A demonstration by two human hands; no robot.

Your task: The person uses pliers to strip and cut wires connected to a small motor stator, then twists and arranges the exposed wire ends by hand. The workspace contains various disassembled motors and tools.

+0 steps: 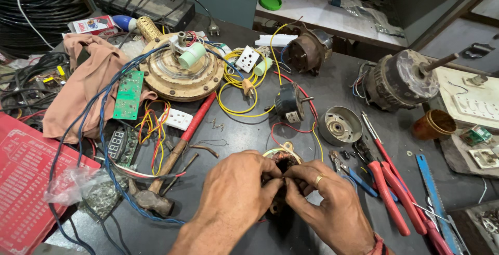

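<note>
Both hands meet at the near middle of the surface (291, 94), and right between them sits a small motor winding (283, 160), a round coil with a pale ring at its far edge and dark copper in the core. The left hand (236, 187) comes in from the near left, fingers curled and pinching at the winding's near side; the right hand (325, 195), ring on one finger, mirrors it from the near right, fingertips pressed onto the same spot. So the winding lies just beyond the fingertips of both, slightly far of the knuckles, neither hand nearer than the other. What exactly they pinch is hidden, maybe a strand of wire, I cannot tell. Off to the left lies a hammer (171, 156), its handle running far-right to near-left; to the right, red-handled pliers (387, 187) lie close to the right hand.
</note>
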